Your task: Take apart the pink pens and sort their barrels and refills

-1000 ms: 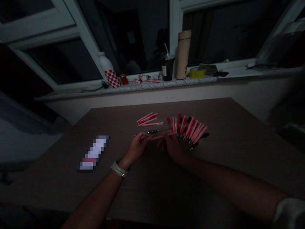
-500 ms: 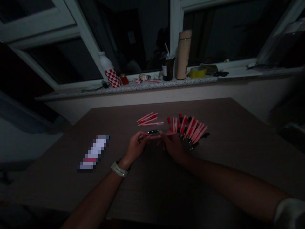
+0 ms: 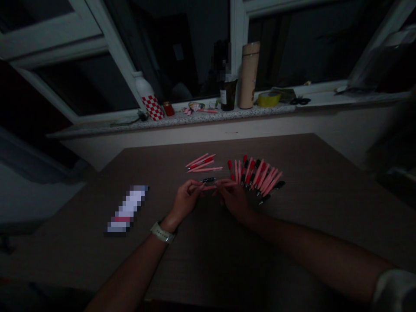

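A pink pen (image 3: pixel 209 188) lies level between my two hands above the table. My left hand (image 3: pixel 186 198) pinches its left end, and my right hand (image 3: pixel 234 198) has its fingers closed on the right part. Just beyond the fingertips is a black pen (image 3: pixel 208 180) on the tabletop. Farther back sits a small group of pink pens (image 3: pixel 205 169) with a red one among them. To the right of my right hand, many pink, red and black pens (image 3: pixel 260 175) are fanned out side by side. The light is dim, so finger detail is faint.
A phone (image 3: pixel 128 210) with a blurred screen lies left on the brown table (image 3: pixel 97 186). Along the window sill stand a checkered bottle (image 3: pixel 151 104), a small red jar (image 3: pixel 168 108), a dark cup (image 3: pixel 228 96), a tall flask (image 3: pixel 249 78) and yellow tape (image 3: pixel 268 99).
My right hand has shifted slightly left along the pink pen, closer to my left hand. The pens on the table have stayed in place.
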The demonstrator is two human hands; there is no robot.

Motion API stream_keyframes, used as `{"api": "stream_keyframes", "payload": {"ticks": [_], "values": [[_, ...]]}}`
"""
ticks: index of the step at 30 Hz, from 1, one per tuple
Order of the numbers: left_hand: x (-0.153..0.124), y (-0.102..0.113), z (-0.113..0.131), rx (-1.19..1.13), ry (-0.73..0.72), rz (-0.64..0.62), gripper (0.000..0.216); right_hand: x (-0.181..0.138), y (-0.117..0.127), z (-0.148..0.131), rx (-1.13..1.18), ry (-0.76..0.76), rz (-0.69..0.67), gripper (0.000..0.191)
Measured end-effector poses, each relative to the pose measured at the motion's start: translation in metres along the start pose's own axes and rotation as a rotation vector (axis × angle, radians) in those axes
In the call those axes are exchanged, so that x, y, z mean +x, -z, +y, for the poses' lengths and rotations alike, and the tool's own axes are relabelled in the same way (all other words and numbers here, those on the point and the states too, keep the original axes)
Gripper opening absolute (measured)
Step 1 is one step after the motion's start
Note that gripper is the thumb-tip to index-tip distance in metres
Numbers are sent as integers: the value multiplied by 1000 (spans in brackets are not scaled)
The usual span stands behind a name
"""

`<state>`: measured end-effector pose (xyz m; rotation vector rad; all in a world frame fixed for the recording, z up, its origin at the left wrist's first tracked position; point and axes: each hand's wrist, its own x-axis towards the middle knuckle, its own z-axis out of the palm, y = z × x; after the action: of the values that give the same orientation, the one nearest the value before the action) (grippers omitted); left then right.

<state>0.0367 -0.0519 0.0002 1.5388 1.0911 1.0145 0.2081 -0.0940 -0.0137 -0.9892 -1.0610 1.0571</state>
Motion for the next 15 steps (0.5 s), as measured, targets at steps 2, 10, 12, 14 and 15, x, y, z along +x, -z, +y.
{"api": "stream_keyframes", "payload": {"ticks": [2,10,12,14,15], "values": [[1,1,-2,-30,25,1,39,0,0,3,16,19,-37,37],[-3,-1,4,-81,22,-11,37,-4,3,-6,-105,5,1,43],[-3,-2,5,-92,33,-12,36,-4,2,-6,-92,11,16,43],[-3,-2,5,-108,44,-19,36,-4,2,-5,-57,20,-1,41],[-3,-2,5,-113,48,-20,36,-3,2,-4,-45,21,-17,40]]}}
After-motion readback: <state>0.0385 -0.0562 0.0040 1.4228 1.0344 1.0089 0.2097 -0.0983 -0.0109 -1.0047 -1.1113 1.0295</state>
